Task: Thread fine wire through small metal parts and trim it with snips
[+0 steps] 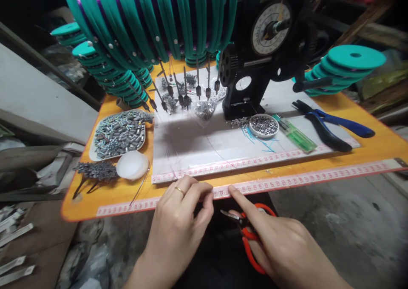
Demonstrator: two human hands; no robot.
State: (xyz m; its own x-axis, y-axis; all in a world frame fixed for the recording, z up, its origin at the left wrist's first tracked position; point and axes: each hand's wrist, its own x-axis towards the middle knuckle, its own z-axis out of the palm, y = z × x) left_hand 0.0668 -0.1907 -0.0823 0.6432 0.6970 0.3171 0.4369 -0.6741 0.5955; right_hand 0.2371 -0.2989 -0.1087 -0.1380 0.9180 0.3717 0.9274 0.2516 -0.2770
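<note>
A: ok so what's this person working at?

B: A yellow table [76, 205] with a red rim and a white board [197, 151] lying on it. One measuring tape [287, 181] runs along the table's front edge, a second tape [245, 162] along the board's.

A: And the hands?

B: Left hand [183, 225], the one with the gold ring, is right at the front tape, thumb and index pinched narrow. Can't tell if anything thin is between them. Right hand [280, 238] grips orange-handled snips [250, 234] in front of the table edge, index finger stretched out to the tape.

A: lol what else is on there?

B: Loads. Tray [95, 142] of grey bits and a white bowl [132, 165] on the left. Dish [263, 134] of tiny metal pieces, green lighter [296, 135] and blue-and-black pliers [328, 127] on the right. Behind them stands a black machine [255, 70] with a round dial [263, 25], next to a big row of green spools [178, 21].

A: And the room?

B: Pretty cluttered tbh. Grey floor [360, 221], white strips [14, 233] off to the left, blurry dark shelving behind.
</note>
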